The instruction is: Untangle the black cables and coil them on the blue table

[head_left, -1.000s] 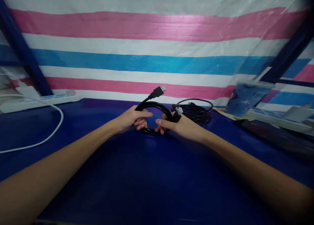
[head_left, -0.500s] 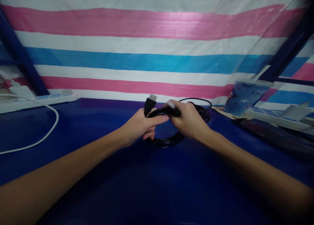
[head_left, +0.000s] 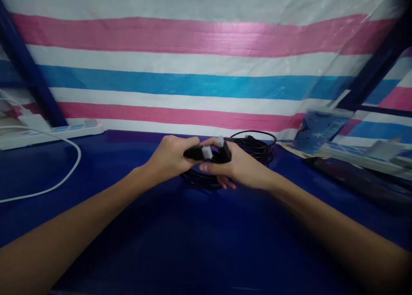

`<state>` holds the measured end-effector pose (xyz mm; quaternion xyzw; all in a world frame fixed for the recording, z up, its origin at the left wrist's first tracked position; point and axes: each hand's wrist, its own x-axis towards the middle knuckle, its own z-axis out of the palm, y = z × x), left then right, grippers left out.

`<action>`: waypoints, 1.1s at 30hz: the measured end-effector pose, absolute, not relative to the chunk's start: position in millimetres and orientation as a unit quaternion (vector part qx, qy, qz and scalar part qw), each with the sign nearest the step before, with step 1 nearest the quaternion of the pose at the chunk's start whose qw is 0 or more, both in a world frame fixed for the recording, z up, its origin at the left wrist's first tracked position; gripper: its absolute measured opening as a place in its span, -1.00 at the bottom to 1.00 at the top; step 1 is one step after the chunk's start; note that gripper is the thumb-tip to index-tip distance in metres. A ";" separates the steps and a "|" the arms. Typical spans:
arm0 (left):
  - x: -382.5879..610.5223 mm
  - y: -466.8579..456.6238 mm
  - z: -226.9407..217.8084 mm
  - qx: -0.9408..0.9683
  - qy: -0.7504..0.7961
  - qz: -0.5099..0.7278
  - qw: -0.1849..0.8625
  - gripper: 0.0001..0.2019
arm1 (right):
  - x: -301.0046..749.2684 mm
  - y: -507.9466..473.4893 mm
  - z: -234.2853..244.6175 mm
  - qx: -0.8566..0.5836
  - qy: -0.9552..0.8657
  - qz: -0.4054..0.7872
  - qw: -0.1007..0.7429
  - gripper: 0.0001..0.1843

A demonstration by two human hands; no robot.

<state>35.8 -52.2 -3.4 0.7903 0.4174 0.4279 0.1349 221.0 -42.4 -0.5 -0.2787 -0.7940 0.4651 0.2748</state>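
In the head view, the left hand (head_left: pixel 169 155) is closing most of the way, knuckles up, and it is holding a black USB-style plug (head_left: pixel 193 152) together with the cable. The plug's flat, pale tip is pointing toward the other hand. The right hand (head_left: pixel 247 164) is curling only partly; its thumb is stretching toward the left hand, and its fingers are bending around the black cable coil (head_left: pixel 201 181). A second plug (head_left: pixel 225 152), with a black body and a blocky, light tip, is standing nearly upright against this hand.

The coil itself, made of smooth, rounded loops, is hanging between and a little below the two hands. Whether it is touching the table (head_left: pixel 206 235) I cannot tell; this glossy, dark blue surface is spreading under both forearms.

Just behind the right hand, another coil of thin black cable (head_left: pixel 257 149) is lying in loose rings. Farther to the right of that hand, a blue printed packet (head_left: pixel 320 130) is leaning. Well to the left of the left hand, a white cable (head_left: pixel 79 153) is bending in a smooth curve before a hard white power strip (head_left: pixel 64 134). Beyond the hands, a wrinkled, slightly shiny sheet (head_left: pixel 206 85) is showing pink, white and blue stripes.
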 end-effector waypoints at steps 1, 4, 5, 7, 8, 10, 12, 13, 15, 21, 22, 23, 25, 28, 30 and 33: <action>38.3 -52.7 -4.3 0.765 0.432 0.425 0.217 -0.81 | 221.5 -39.3 -2.4 -0.292 -0.792 0.440 0.307 -0.64; 47.2 -53.5 -10.7 0.644 0.413 0.406 0.500 -0.79 | 224.3 -29.0 -8.1 -0.319 -0.783 0.380 0.375 -0.67; 50.1 -53.4 -13.4 0.604 0.388 0.405 0.566 -0.77 | 225.5 -25.9 -9.6 -0.326 -0.782 0.374 0.379 -0.68; 54.7 -52.2 -18.0 0.546 0.353 0.424 0.631 -0.70 | 227.6 -20.9 -12.1 -0.340 -0.773 0.389 0.368 -0.69; 56.4 -51.0 -19.5 0.526 0.347 0.439 0.640 -0.66 | 228.3 -19.0 -13.5 -0.344 -0.764 0.407 0.363 -0.68; 57.7 -47.6 -20.1 0.489 0.352 0.481 0.637 -0.60 | 228.7 -16.0 -16.8 -0.343 -0.730 0.462 0.368 -0.63; 56.4 -44.2 -17.4 0.451 0.358 0.524 0.627 -0.55 | 227.7 -14.5 -20.4 -0.331 -0.679 0.527 0.391 -0.58; 54.8 -43.2 -15.0 0.434 0.356 0.544 0.624 -0.54 | 226.7 -14.6 -21.9 -0.322 -0.653 0.557 0.400 -0.57; 50.9 -43.3 -9.1 0.406 0.342 0.577 0.620 -0.55 | 223.9 -16.7 -23.5 -0.304 -0.609 0.609 0.407 -0.57; 43.4 -52.8 4.1 0.393 0.243 0.625 0.628 -0.53 | 211.2 -30.3 -19.2 -0.271 -0.575 0.646 0.422 -0.73; 43.2 -53.4 4.0 0.403 0.240 0.614 0.635 -0.53 | 209.3 -31.7 -18.0 -0.273 -0.575 0.637 0.435 -0.79; 43.2 -53.5 3.2 0.416 0.243 0.594 0.644 -0.53 | 207.8 -32.6 -16.9 -0.279 -0.572 0.625 0.452 -0.82; 43.3 -53.4 0.1 0.455 0.249 0.540 0.663 -0.52 | 206.9 -32.9 -14.7 -0.305 -0.562 0.589 0.495 -0.81; 43.1 -54.9 -5.5 0.534 0.217 0.419 0.701 -0.43 | 212.6 -31.3 -11.0 -0.325 -0.596 0.550 0.487 -0.70; 42.8 -57.0 -8.1 0.579 0.183 0.329 0.723 -0.36 | 220.2 -30.7 -7.1 -0.315 -0.653 0.564 0.395 -0.60; 43.4 -58.4 -9.8 0.597 0.217 0.312 0.706 -0.41 | 231.5 -31.9 0.1 -0.298 -0.696 0.605 0.246 -0.48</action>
